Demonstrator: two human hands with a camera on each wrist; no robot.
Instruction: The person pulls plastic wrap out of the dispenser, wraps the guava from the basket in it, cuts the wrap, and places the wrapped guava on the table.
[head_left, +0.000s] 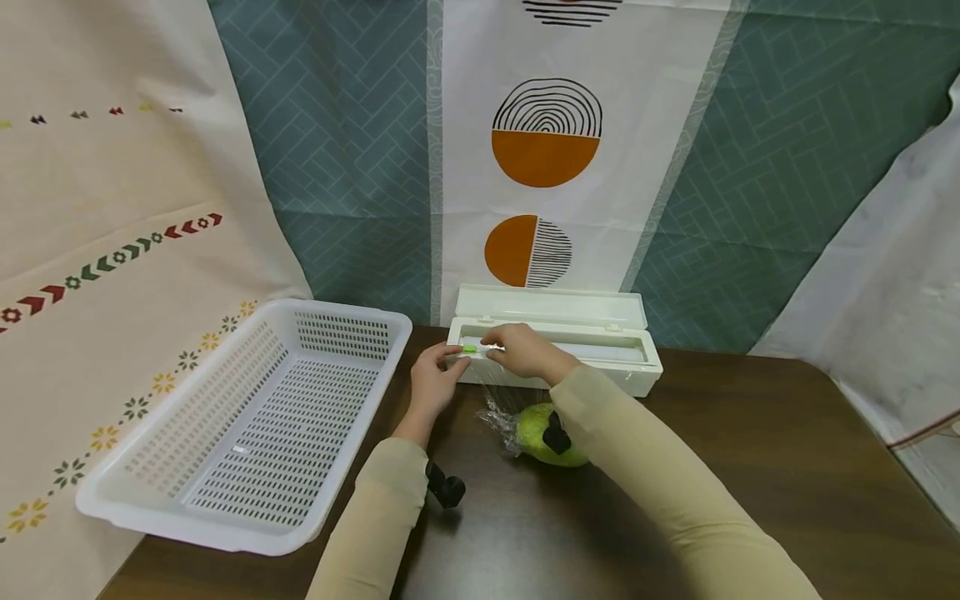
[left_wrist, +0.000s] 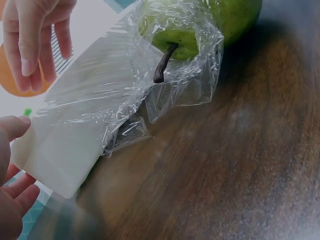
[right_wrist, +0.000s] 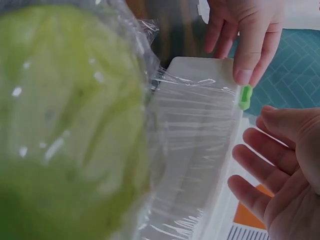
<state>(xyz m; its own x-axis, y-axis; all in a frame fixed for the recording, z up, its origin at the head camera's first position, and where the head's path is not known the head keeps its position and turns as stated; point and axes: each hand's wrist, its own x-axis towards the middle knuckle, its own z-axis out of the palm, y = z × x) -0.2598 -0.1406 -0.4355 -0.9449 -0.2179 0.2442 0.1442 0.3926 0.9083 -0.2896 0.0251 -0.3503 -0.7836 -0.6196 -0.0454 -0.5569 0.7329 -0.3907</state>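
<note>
My left hand (head_left: pixel 432 381) grips the left end of a white cling film dispenser (head_left: pixel 558 385), with a fingertip beside its small green slide cutter (right_wrist: pixel 245 97). Just right of the cutter hovers my right hand (head_left: pixel 525 350), its fingers loosely bent and holding nothing. Clear cling film (left_wrist: pixel 95 92) stretches from the dispenser over its front wall toward a green fruit (head_left: pixel 534 429). The fruit lies on the table in front, partly wrapped, and a brown stem (left_wrist: pixel 164 64) shows in the left wrist view. My right forearm hides part of the fruit in the head view.
A white perforated basket (head_left: pixel 360 400) stands to the left on the dark wooden table (head_left: pixel 517 542). The dispenser's lid (head_left: pixel 551 304) is raised at the back, close to a patterned curtain (head_left: pixel 360 150). Black wrist cameras (head_left: pixel 447 490) hang below the sleeves.
</note>
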